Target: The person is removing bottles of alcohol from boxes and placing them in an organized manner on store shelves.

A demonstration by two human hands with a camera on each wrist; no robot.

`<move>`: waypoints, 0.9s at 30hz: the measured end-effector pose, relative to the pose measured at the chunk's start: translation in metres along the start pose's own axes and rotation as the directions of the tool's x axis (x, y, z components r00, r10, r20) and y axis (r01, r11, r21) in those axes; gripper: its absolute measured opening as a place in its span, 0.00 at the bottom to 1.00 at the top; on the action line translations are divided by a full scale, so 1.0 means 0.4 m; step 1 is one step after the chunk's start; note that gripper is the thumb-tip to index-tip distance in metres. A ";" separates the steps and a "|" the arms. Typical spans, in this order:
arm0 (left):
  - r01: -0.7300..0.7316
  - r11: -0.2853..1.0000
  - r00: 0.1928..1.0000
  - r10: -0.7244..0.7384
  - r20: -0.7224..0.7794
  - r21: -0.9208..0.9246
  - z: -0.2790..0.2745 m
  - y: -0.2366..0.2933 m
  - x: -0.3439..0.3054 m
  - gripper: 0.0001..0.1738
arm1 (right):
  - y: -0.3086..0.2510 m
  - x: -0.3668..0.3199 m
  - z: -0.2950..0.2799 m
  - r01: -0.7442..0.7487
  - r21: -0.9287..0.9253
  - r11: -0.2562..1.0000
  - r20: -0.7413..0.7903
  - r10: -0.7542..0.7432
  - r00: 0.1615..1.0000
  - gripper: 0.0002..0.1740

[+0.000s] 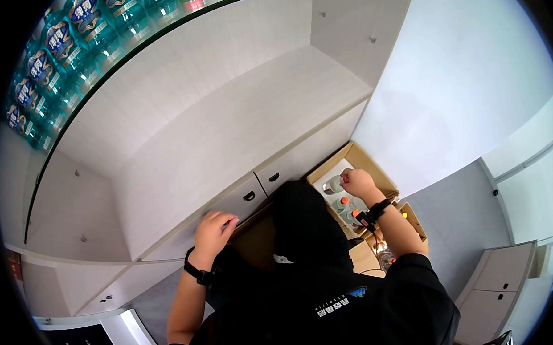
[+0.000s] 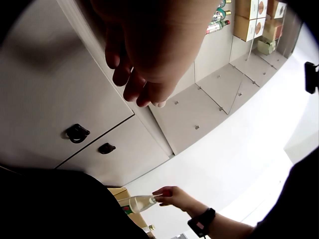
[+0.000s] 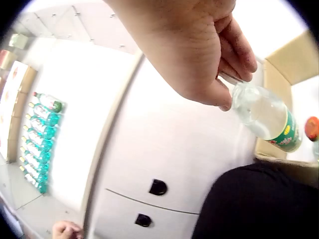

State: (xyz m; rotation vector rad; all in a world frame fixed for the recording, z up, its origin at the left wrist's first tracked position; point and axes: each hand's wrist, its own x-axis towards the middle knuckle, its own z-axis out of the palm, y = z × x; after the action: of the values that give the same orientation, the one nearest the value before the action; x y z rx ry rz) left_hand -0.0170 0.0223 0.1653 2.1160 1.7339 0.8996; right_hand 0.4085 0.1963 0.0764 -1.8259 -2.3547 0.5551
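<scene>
My right hand (image 1: 358, 184) pinches the neck of a clear bottle (image 1: 333, 185) over an open cardboard box (image 1: 385, 183). In the right wrist view, the bottle (image 3: 266, 117) tilts with its green-labelled base toward the box, and the fingers (image 3: 234, 55) hold its top end. Other bottles with orange caps (image 1: 344, 201) stand inside the box. My left hand (image 1: 214, 234) hovers by the front edge of the cabinet shelf, its fingers loosely bent and holding nothing; the left wrist view shows them hanging (image 2: 137, 84).
Teal bottles (image 1: 61, 40) line the glass shelf at upper left, above a wide lower shelf (image 1: 225, 119). Cabinet doors with black handles (image 1: 249, 196) are below it. A second box with bottles (image 1: 412, 219) stands beside the first, near my right forearm. A white panel rises at right.
</scene>
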 end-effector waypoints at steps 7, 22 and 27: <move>-0.142 0.986 0.987 0.148 0.069 -0.087 0.018 0.053 0.069 0.10 | -0.205 -0.124 -0.310 0.189 -0.003 0.982 -0.125 -0.188 0.974 0.16; 0.067 0.905 0.925 0.101 0.367 -0.419 0.028 0.163 0.112 0.52 | -0.621 -0.235 -0.552 0.633 0.579 0.514 -0.262 -0.618 0.741 0.19; 0.074 0.844 0.969 0.064 0.237 -0.532 -0.018 0.140 0.111 0.46 | -0.698 -0.204 -0.568 0.687 0.605 0.401 -0.290 -0.693 0.660 0.31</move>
State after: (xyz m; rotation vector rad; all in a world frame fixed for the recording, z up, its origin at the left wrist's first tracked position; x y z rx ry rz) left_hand 0.0272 0.0492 0.2153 1.7529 1.1814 0.9386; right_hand 0.2451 0.1093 0.3957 -0.4258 -2.1701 1.0742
